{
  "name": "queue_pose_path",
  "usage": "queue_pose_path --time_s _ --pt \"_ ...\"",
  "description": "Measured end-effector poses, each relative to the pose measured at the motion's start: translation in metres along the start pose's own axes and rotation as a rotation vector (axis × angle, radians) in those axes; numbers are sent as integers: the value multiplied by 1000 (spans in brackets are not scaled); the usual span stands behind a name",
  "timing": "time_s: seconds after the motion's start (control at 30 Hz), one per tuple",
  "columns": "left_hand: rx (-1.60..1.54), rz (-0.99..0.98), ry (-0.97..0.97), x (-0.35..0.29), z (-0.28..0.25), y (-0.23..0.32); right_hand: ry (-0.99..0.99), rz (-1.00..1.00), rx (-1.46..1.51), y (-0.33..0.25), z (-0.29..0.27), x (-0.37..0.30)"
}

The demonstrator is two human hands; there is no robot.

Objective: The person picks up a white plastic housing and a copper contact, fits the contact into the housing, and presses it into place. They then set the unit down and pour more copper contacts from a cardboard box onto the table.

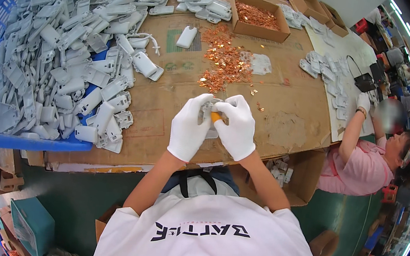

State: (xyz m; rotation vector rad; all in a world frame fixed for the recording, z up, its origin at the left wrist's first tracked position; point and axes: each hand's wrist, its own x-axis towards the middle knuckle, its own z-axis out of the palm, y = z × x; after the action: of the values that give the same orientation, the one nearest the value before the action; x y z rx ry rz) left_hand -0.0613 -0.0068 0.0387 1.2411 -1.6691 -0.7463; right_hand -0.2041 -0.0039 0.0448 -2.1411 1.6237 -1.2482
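My left hand point(188, 128) and my right hand point(239, 128), both in white gloves, meet over the table's near edge. Between them they grip a pale plastic shell point(211, 133), mostly covered by the fingers. Something orange point(216, 116) shows at my right thumb; whether it is a thumb cover or a separate piece I cannot tell. Just beyond my fingertips, small copper-coloured metal pieces point(225, 68) lie loosely spread on the cardboard. A single white plastic shell point(187, 37) rests farther back, left of that spread.
At left, a blue crate point(22, 143) is heaped with pale plastic shells point(43, 55). A cardboard box point(260, 32) of copper pieces stands at the back. More shells point(322, 65) lie right. Below the right edge sits an open carton point(307, 180). A co-worker point(360, 166) works at far right.
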Motion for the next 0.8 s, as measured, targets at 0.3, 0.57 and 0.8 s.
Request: queue_pose_path --time_s 0.3,0.57,0.8 --pt "6 83 37 -10 -6 -2 -178 430 493 -3 3 9" --pt "183 102 -60 -13 -9 -6 -238 418 352 4 6 -9" --pt "107 87 -5 -15 -9 -12 -289 484 569 13 16 -15"
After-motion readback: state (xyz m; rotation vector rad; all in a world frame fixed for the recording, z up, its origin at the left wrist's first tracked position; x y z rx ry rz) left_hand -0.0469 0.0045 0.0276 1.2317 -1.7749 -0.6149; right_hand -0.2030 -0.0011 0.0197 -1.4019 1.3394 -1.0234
